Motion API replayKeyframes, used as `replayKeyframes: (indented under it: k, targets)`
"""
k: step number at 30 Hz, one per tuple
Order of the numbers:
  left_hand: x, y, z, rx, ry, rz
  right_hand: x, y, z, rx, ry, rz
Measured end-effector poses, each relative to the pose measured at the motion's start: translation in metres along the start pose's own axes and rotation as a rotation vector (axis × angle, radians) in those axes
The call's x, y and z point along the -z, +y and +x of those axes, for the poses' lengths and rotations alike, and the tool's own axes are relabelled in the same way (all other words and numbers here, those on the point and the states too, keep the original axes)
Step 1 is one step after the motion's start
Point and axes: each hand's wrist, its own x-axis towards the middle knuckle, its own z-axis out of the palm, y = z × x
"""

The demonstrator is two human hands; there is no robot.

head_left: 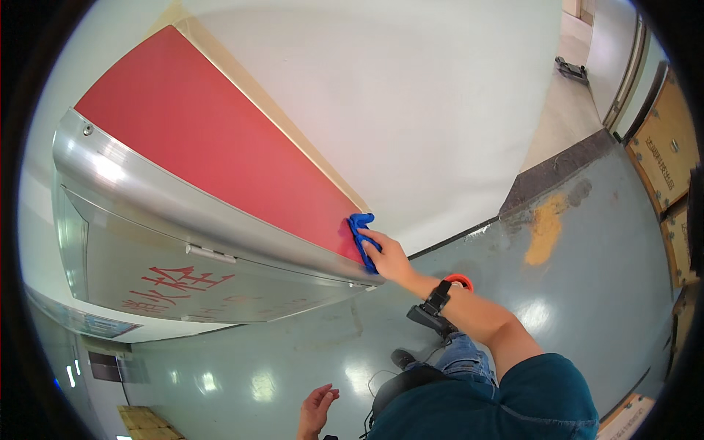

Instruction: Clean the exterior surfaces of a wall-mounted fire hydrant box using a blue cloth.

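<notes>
Right hand [386,257]: arm stretched forward and up, fingers pressed flat together on a small crumpled blue cloth [361,236], holding it against the lower right corner of a large red panel [205,150]. A black strap with a small device sits on the wrist behind the hand.

Blue cloth: trapped between the fingers and the red surface, bunched, part of it showing above the fingertips. It lies just where the red panel meets the curved, polished silver metal frame [183,202] that runs away from the hand to its left.

Silver metal cabinet door [154,279]: below the frame and left of the hand, with red characters painted on it and a small hinge.

Left hand [317,411]: low and well apart from the cloth, fingers loosely curled, holding nothing.

White wall [411,95]: above and beyond the right hand. Glossy grey-green floor [572,293]: beneath the arm, with an orange-yellow stain [546,227] to the right of the hand.

Handling note, as a judgement: the cloth likely works best kept flat under the full fingers with even pressure, strokes following the seam between red panel and frame, so the corner edge is reached without the cloth slipping off.
</notes>
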Motion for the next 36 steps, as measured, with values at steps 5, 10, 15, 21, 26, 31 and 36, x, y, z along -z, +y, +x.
replayKeyframes:
  k: [5, 10, 15, 21, 26, 31, 36]
  targets:
    - [0.001, 0.006, -0.002, 0.004, 0.001, 0.0, 0.017, -0.073, 0.054, 0.252, 0.02, 0.119]
    - [0.003, 0.003, -0.011, 0.015, 0.019, 0.003, 0.027, -0.178, 0.119, 0.685, 0.062, 0.095]
    - [0.004, 0.001, -0.019, 0.035, 0.036, -0.023, 0.013, -0.216, 0.157, 0.781, -0.028, 0.166]
    - [0.005, -0.016, -0.017, 0.038, 0.052, -0.098, -0.002, -0.131, 0.137, 0.573, -0.052, 0.125]
    - [0.002, -0.016, -0.015, 0.063, 0.046, -0.059, -0.006, -0.004, 0.089, 0.397, -0.017, 0.002]
    - [-0.003, -0.004, -0.009, 0.13, 0.032, -0.029, -0.008, 0.097, 0.037, -0.044, -0.034, 0.052]
    - [0.001, -0.01, -0.007, 0.078, 0.046, -0.044, 0.007, 0.067, 0.042, -0.104, -0.08, 0.134]
